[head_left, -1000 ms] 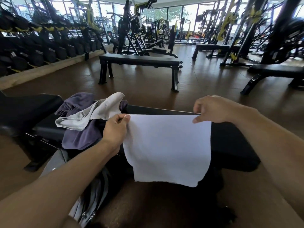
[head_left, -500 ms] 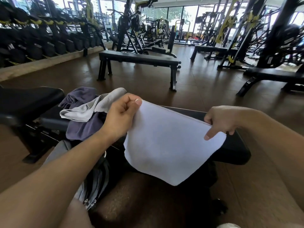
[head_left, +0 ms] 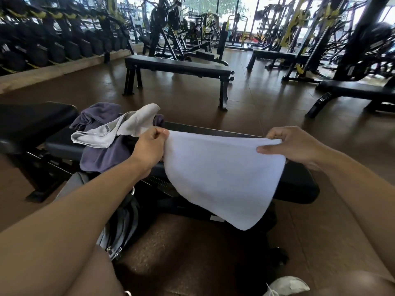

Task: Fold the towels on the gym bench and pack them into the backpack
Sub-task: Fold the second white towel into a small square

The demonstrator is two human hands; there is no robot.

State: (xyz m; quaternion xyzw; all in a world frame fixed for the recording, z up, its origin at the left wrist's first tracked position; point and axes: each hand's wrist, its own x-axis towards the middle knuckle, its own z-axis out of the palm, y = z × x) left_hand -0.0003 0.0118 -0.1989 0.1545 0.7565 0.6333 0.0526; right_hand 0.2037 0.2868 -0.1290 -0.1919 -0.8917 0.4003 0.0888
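A white towel [head_left: 222, 174] hangs spread in front of the black gym bench [head_left: 297, 184], its lower corner drooping toward the floor. My left hand [head_left: 149, 148] pinches its top left corner and my right hand [head_left: 292, 146] pinches its top right corner. A purple towel [head_left: 102, 157] lies crumpled on the bench to the left, with a light grey towel [head_left: 128, 127] draped over it. A grey backpack [head_left: 119, 227] stands on the floor against the bench, partly hidden by my left forearm.
Another flat bench [head_left: 177, 68] stands across the brown floor ahead, and a third bench [head_left: 354, 90] at the right. A dumbbell rack [head_left: 53, 50] lines the left wall. Weight machines fill the back. A white shoe [head_left: 286, 286] shows at the bottom.
My left hand came down and my right hand rose, so the towel's top edge went from slanted to nearly level. The view shifted slightly.
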